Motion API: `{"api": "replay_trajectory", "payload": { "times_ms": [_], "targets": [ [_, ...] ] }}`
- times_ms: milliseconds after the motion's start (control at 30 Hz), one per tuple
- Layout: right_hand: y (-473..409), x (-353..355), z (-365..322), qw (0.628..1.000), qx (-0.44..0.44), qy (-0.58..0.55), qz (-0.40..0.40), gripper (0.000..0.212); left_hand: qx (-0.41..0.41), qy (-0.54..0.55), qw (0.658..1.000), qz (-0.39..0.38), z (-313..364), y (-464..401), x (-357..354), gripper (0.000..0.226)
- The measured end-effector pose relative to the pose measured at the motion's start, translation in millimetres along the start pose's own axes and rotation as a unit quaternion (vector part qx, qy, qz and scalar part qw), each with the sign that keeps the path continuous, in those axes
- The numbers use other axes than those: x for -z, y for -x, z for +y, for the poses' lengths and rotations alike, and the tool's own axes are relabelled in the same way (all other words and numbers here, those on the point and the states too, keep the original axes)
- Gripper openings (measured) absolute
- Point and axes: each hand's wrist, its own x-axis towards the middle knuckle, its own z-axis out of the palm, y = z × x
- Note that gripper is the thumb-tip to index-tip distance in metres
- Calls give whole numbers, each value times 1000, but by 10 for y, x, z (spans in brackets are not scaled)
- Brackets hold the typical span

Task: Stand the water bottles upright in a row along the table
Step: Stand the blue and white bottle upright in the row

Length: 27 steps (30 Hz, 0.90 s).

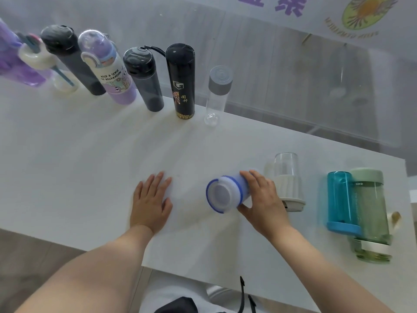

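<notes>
Right hand point(261, 197) around blue-rimmed bottle point(225, 194) (tilted).

The purple bottle point(117, 83) reads "KEEP A SENSE OF RELAXATION"; the black flask point(181, 82) bears a "G".

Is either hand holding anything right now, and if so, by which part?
The right hand grips the blue-ringed bottle around its body, just behind the end that faces the camera. The left hand rests flat on the table, holding nothing.
</notes>
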Motion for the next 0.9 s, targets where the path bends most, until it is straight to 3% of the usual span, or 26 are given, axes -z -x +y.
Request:
{"api": "replay_trajectory", "payload": {
  "times_ms": [200,333,900],
  "targets": [
    [90,34,-150,990,-65,-127,7,78,0,7,1000,-2,5,-3,13,57],
    [134,-14,-199,958,-142,-248,-11,65,0,8,1000,-6,-7,-10,6,56],
    [-630,-91,-102,939,-218,-263,45,55,1,12,1000,-14,-18,-21,-8,57]
  ]
}}
